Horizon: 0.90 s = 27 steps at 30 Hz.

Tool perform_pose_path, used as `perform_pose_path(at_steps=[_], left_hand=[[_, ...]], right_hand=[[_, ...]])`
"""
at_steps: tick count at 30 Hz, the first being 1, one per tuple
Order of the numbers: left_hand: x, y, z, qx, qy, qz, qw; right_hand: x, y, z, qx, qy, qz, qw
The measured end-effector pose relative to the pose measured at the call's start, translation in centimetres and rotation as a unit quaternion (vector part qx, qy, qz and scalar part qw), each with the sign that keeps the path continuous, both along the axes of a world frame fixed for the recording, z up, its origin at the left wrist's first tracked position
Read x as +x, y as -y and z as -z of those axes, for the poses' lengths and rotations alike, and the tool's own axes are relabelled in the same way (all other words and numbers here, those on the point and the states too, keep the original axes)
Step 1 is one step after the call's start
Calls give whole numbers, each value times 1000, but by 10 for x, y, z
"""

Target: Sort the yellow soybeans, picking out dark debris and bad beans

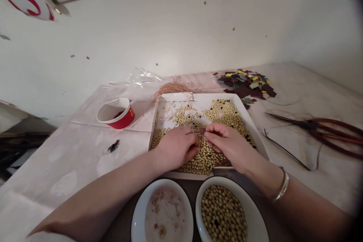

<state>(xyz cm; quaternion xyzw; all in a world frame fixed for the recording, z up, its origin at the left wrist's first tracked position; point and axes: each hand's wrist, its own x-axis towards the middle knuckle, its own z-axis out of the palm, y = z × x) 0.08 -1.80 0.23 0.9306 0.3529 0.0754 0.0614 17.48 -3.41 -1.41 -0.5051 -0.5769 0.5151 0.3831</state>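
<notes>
My right hand [227,141] pinches a small dark red square piece [202,131] between thumb and fingertips, over a white shallow box [259,141]. Close by on its left, my left hand [178,146] is closed with curled fingers; whatever it may hold is hidden. Under both hands, the box holds many small yellowish beads [200,160] with some dark ones among them. Thin copper-coloured strands [167,111] hang over the box's back left corner from a tangled bundle [172,89] behind it.
In front stand a bowl of larger beads [224,211] and a bowl with pinkish residue [170,211]. A red-and-white paper cup [121,119] is left of the box. Long-handled scissors [320,126] lie at right, a pile of coloured squares [246,83] at back.
</notes>
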Motion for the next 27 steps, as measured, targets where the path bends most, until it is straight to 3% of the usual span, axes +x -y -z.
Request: perform_pose_path(at_steps=[5, 10, 21, 24, 27], left_hand=[[-4, 1, 0, -24, 85, -73, 993], [-2, 0, -5, -42, 97, -41, 994], [-2, 3, -7, -54, 134, -72, 987], [-3, 2, -7, -52, 123, -70, 989], [-3, 1, -6, -50, 106, -62, 991]], right_hand=[[-1, 2, -3, 35, 52, -40, 997], [-2, 2, -5, 49, 71, -62, 994], [-2, 2, -7, 84, 118, -39, 989], [11, -1, -9, 173, 222, 1, 960], [28, -7, -6, 234, 367, 15, 900]])
